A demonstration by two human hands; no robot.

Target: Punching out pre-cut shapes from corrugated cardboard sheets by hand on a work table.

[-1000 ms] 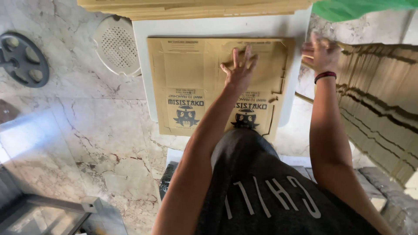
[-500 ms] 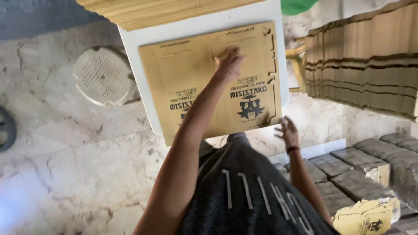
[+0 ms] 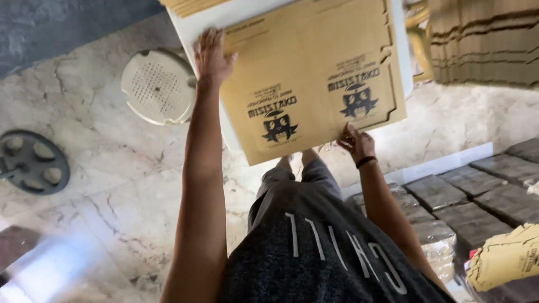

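Cardboard sheet [image 3: 314, 73], flat, brown and die-cut, printed twice with a dark mascot figure, lying tilted across a white tabletop [image 3: 236, 11] and overhanging its near edge. Left hand [image 3: 213, 53] at the sheet's far left corner, palm down, fingers together and slightly curled over the edge, seemingly holding that corner. Right hand [image 3: 356, 143] at the near edge, below the right-hand print, fingers narrow and pinching the rim from underneath, a dark band on the wrist. Sheet unfolded as yet: no crease raised, no flap turned, side notches lying flat; judging from this, only picked out and gripped, all shaping left to do. Stack of similar brown sheets [image 3: 483, 45] off to the right, another pile [image 3: 191, 5] at the top edge. Round white perforated disc [image 3: 158, 87] on the marble floor [image 3: 101, 196] just beside the table, dark round metal part [image 3: 32, 163] well apart at the left. Wrapped grey bundles [image 3: 449, 196] at lower right, near a crumpled brown piece [image 3: 505, 258]
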